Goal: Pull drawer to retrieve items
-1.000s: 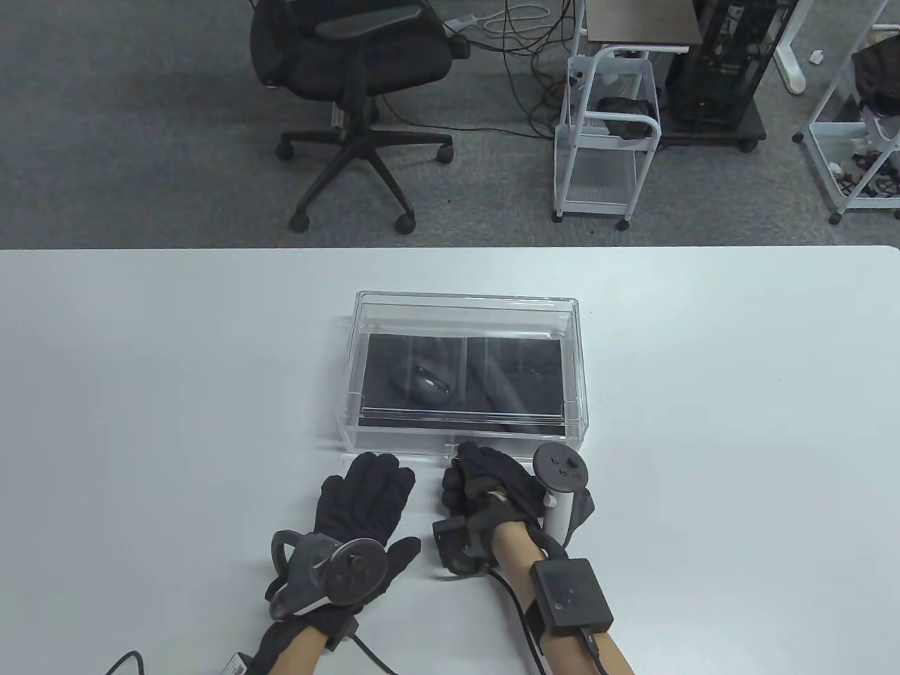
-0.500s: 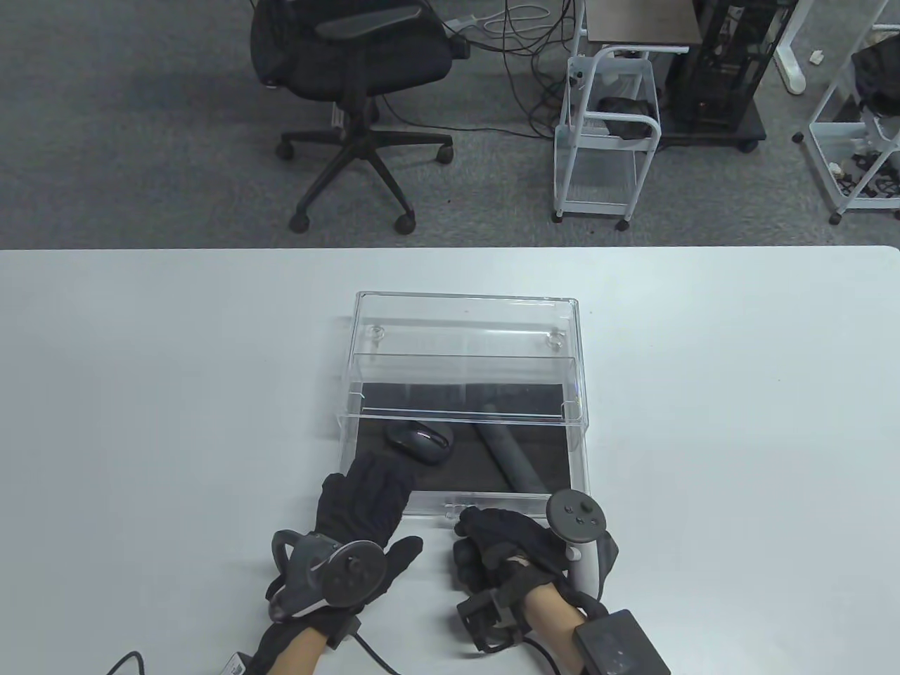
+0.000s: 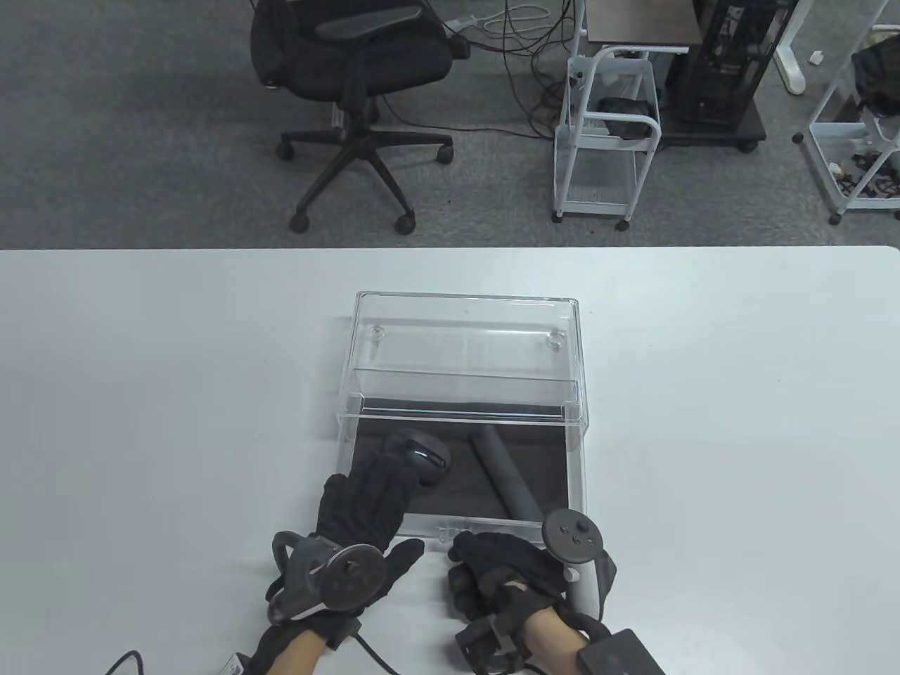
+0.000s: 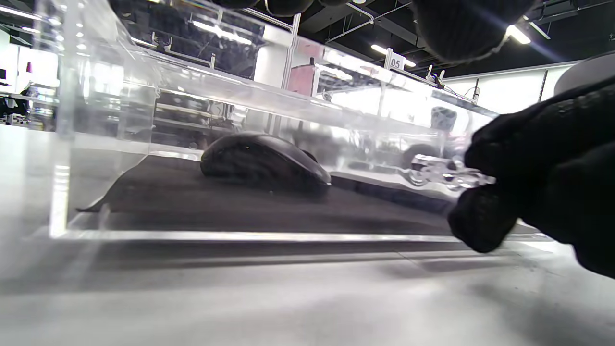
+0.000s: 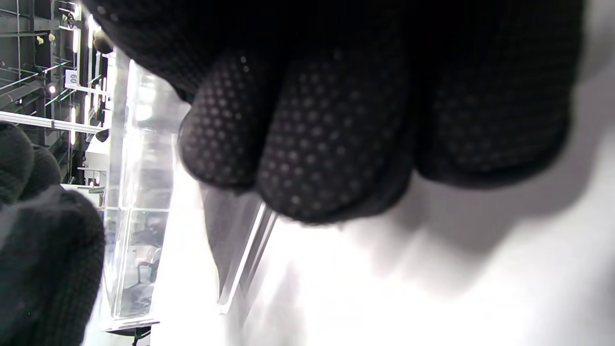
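Observation:
A clear acrylic box (image 3: 465, 304) stands mid-table with its drawer (image 3: 575, 472) pulled out toward me. On the drawer's black mat lie a black computer mouse (image 3: 424, 455) at the left and a grey cylinder (image 3: 503, 479) at the right. My left hand (image 3: 367, 498) lies flat over the drawer's front left corner, fingertips at the mouse's near side. My right hand (image 3: 493, 557) grips the small clear handle (image 3: 450, 532) on the drawer's front. The left wrist view shows the mouse (image 4: 263, 166) lying on the mat and right-hand fingers (image 4: 533, 182) pinching the handle (image 4: 449, 176).
The white table (image 3: 738, 422) stretches to both sides of the box. Beyond its far edge are an office chair (image 3: 351, 63), a white cart (image 3: 608, 133) and a black rack (image 3: 717, 70) on grey carpet. The right wrist view shows the drawer's clear wall (image 5: 139, 202).
My right hand has pulled the drawer out toward me, from closed to mostly open. The mouse and cylinder came out with it. My left hand's fingers now reach the mouse.

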`<state>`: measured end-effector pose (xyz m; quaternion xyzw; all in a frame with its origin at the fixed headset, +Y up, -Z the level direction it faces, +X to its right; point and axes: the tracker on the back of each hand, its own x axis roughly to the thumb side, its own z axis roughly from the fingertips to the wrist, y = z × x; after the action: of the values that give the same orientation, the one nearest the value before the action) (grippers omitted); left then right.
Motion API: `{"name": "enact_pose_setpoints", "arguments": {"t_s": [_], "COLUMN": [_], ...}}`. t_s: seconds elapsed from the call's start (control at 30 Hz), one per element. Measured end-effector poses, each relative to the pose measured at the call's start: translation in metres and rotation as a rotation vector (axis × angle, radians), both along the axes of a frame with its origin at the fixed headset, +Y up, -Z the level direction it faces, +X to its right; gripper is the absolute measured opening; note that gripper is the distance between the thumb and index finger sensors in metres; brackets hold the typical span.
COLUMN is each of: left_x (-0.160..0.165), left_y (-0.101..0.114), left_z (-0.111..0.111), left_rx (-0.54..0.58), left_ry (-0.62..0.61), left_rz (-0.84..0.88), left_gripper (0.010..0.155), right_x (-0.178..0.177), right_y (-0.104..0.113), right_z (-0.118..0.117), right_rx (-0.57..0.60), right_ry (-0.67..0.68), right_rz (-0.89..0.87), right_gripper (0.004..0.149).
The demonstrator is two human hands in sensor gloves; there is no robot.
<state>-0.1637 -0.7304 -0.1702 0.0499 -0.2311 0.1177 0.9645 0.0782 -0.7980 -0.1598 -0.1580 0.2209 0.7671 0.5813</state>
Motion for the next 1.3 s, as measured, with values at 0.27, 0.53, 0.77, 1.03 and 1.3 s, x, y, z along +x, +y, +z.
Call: {"name": "enact_pose_setpoints", "arguments": {"t_s": [0.27,0.53,0.77,1.03,1.3], "left_x": [0.000,0.000,0.000,0.001,0.004], "left_y": [0.000,0.001,0.003,0.008,0.008], "left_z": [0.001,0.001,0.003,0.008,0.007], "left_rx": [-0.004,-0.005,0.007,0.024,0.013], "left_ry": [-0.004,-0.006,-0.025,-0.053,-0.075], "left_rz": [0.004,0.003,0.015,0.047,0.056], "left_gripper": [0.089,0.088,0.088,0.088,0.088], "right_x": [0.004,0.001,-0.014,-0.015,-0.013], "right_y": [0.001,0.008,0.086,0.113,0.065], "right_z": [0.021,0.017,0.018,-0.047,-0.093], "right_rx": [-0.011,0.058,0.530,0.651,0.167], "right_ry": [0.047,0.135,0.319,0.410,0.601], "right_rz": [0.003,0.154,0.394,1.186,1.149], "right_gripper": [0.052,0.053,0.054,0.068,0.094]}}
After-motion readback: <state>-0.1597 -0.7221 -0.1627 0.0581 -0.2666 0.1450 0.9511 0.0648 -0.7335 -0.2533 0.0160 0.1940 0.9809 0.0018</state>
